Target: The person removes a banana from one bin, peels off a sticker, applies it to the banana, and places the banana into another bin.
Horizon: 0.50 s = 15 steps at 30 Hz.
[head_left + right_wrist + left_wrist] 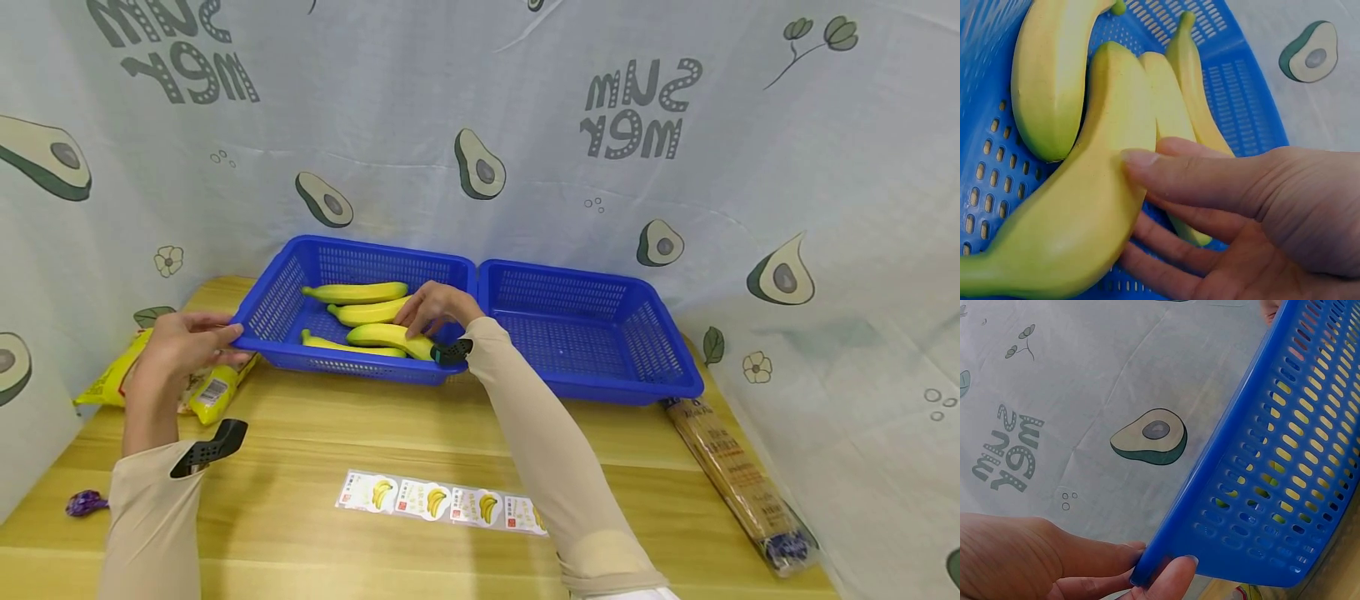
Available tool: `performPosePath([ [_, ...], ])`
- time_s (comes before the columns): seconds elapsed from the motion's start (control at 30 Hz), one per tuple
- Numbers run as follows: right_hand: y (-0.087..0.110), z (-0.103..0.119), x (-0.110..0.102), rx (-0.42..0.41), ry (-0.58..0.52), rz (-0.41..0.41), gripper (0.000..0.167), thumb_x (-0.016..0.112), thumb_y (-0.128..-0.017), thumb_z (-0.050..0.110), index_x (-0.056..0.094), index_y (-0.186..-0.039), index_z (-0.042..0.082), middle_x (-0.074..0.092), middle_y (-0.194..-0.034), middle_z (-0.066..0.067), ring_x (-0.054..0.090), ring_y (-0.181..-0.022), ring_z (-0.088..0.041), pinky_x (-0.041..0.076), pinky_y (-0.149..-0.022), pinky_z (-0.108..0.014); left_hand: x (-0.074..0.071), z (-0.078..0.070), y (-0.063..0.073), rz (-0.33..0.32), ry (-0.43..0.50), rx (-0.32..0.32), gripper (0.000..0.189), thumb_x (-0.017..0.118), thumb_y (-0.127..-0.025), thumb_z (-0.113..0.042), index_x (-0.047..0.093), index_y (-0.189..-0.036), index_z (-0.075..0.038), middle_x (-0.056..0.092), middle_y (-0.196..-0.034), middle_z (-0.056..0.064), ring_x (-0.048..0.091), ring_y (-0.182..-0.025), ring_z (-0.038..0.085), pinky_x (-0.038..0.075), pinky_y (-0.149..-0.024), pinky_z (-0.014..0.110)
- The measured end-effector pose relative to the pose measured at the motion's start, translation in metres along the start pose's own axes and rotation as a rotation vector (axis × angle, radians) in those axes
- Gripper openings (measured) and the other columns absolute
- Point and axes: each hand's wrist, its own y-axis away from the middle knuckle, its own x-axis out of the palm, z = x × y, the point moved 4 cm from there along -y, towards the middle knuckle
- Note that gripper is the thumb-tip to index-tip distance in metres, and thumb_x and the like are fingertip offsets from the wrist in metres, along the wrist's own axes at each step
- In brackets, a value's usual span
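Observation:
My left hand pinches the left corner of a blue plastic basket, with the thumb and fingers on either side of the rim in the left wrist view. Inside the basket, my right hand holds a yellow banana, the thumb on its upper side and the fingers along its far side. Three more bananas lie around it: one at the back, one in the middle and one along the front wall. In the right wrist view the held banana overlaps its neighbours.
A second blue basket stands to the right, its rim against the first. Yellow packets lie at left, a purple item nearer. A strip of banana-printed labels lies in front; a long noodle-like package is at right.

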Motion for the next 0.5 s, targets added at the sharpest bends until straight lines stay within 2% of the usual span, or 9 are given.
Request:
performPosePath([
  [0.27,0.0027,-0.0017,0.0007,0.03,-0.024,0.002,0.035,0.083,-0.092,-0.004,0.077,-0.126,-0.001,0.07,-0.136,-0.014,0.073,-0.107,-0.024,0.061,-0.102,-0.04,0.0019,0.0003,-0.0002,-0.021,-0.025,0.001,0.058,0.056,-0.113,-0.015,0.035,-0.158,0.016,0.066,-0.091,-0.003,0.077,-0.074,0.009,0.066,-0.08,0.032],
  [0.5,0.0044,0.0005,-0.0019,0.004,0.007,-0.038,0.032,0.084,-0.093,0.004,0.08,-0.124,0.004,0.075,-0.131,-0.01,0.071,-0.115,-0.027,0.058,-0.106,-0.048,0.0012,0.0005,-0.0004,-0.019,-0.024,0.002,0.058,0.056,-0.113,-0.015,0.035,-0.158,0.016,0.066,-0.093,-0.001,0.077,-0.073,0.008,0.066,-0.079,0.032],
])
